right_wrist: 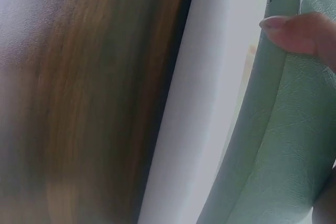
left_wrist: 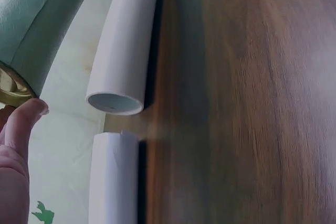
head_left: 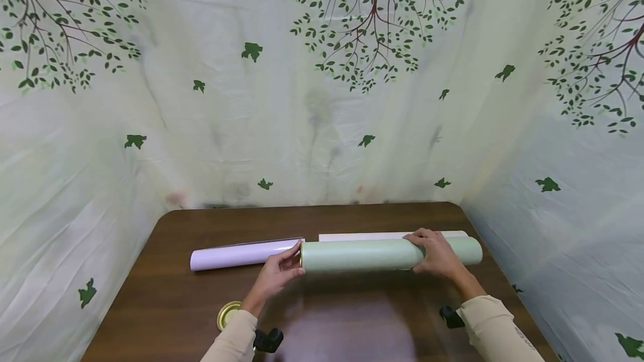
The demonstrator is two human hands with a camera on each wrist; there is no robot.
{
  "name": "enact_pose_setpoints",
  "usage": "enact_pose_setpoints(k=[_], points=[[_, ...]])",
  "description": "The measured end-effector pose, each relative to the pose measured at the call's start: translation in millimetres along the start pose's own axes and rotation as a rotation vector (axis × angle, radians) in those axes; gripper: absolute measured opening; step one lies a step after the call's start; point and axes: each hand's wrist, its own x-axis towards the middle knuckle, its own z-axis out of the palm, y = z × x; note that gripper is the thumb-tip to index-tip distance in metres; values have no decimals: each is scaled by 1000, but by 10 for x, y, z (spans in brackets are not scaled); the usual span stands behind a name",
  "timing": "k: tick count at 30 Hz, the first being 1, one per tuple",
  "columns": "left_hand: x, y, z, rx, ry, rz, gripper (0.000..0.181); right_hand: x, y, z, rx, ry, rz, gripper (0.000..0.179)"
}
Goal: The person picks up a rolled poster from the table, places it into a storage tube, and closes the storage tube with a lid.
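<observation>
A long pale green tube [head_left: 359,256] lies across the head view, held in both hands above the table. My left hand [head_left: 278,272] grips its left end. In the left wrist view, a fingertip [left_wrist: 32,109] touches the gold rim [left_wrist: 18,95] there. My right hand [head_left: 435,253] holds the tube near its right end, fingers over the top; in the right wrist view one digit [right_wrist: 296,32] presses on the green surface. Behind the tube lie a lilac roll [head_left: 226,257] on the left and a white hollow tube [left_wrist: 121,51], partly hidden in the head view, on the right.
A round gold lid [head_left: 228,313] lies on the brown wooden table [head_left: 166,306] beside the left forearm. Black devices [head_left: 268,341] sit by both wrists. Pale cloth walls [head_left: 302,127] printed with trees and leaves enclose the table's back and sides.
</observation>
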Motion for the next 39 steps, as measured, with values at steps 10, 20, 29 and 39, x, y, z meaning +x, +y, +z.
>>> enact_pose_setpoints(k=[10,20,29,39], points=[[31,87,-32,34,-4,-44,70,26,-19,-7,-12,24,0,75],[39,156,-125,152,-30,-81,73,38,-74,45,10,16,46,74],[93,265,-90,496,-88,-70,69,34,-74,71,-5,15,33,74],[235,392,-16,879,-151,0,64,37,-86,78,-2,8,43,72]])
